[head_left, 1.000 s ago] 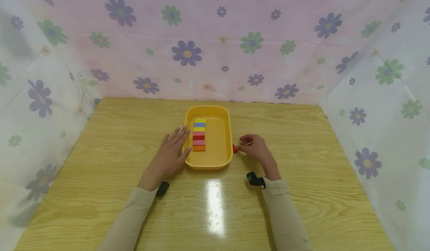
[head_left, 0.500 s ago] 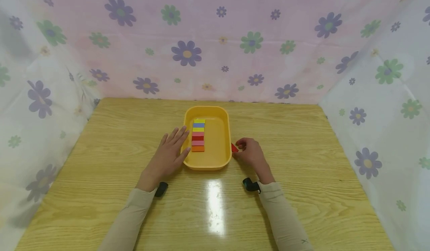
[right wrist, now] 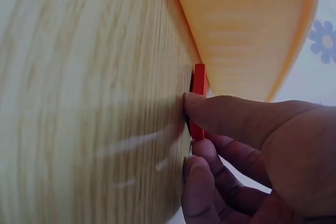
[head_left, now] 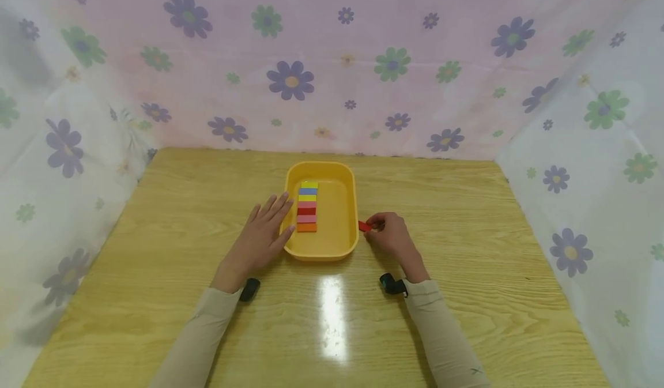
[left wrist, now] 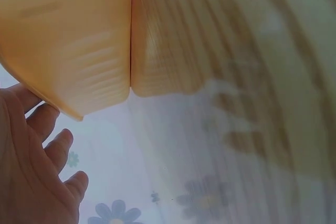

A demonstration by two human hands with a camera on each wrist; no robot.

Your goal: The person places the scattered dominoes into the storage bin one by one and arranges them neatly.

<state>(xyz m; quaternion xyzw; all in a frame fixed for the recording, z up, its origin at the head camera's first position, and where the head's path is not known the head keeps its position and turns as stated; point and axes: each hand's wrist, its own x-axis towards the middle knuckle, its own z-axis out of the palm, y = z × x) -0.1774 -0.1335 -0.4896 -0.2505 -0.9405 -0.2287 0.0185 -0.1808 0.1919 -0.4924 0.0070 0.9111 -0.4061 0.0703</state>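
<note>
A yellow tray [head_left: 336, 215] stands mid-table. Inside it, along the left side, several flat blocks [head_left: 307, 207] in yellow, blue, pink, red and orange form a row. My left hand [head_left: 259, 235] lies with fingers spread over the tray's left rim; in the left wrist view its fingertips [left wrist: 43, 116] touch that rim from outside. Beside the tray's right wall, my right hand [head_left: 392, 238] pinches a red block [head_left: 365, 226] between thumb and fingers. The right wrist view shows this red block [right wrist: 199, 80] on edge to the camera, close over the tabletop, its far end near the tray wall.
The wood-grain table [head_left: 467, 319] reaches to a flowered curtain [head_left: 332, 88] at the back and sides. A dark wrist camera [head_left: 392, 285] sits at the right cuff, another wrist camera [head_left: 250, 290] at the left. A bright light reflection lies in front of the tray.
My right hand has shifted slightly and the red block has turned, now showing as a narrow strip pointing at the tray. The left hand stays on the rim.
</note>
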